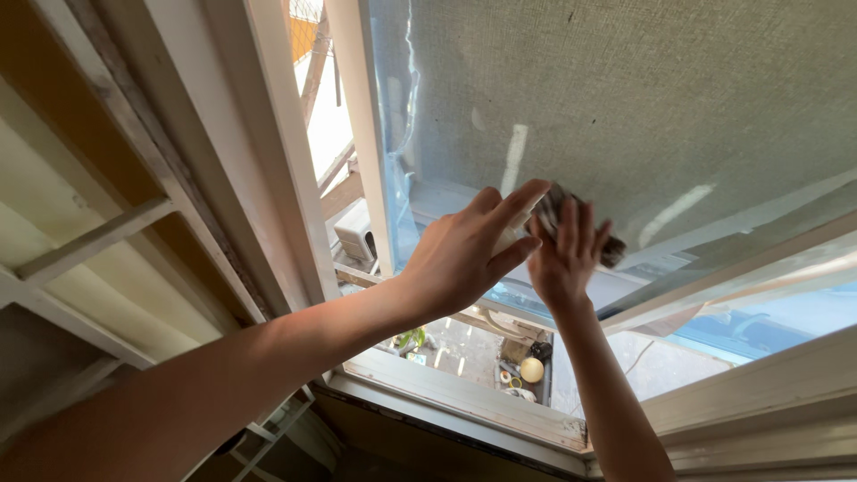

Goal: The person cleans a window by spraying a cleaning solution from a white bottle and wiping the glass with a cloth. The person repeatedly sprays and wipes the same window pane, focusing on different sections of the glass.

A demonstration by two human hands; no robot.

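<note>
Grey-brown crumpled rag (571, 219) against window glass (678, 116), pinched in right hand (564, 259) grip, left hand (469, 254) fingers spread.

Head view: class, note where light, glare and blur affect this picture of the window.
Head view: sunlight burns out the gap beside the white frame; pale glare streaks cross the glass pane; the left hand is sunlit, the right hand partly shadowed, both slightly soft; the dark cloth lacks detail.
</note>
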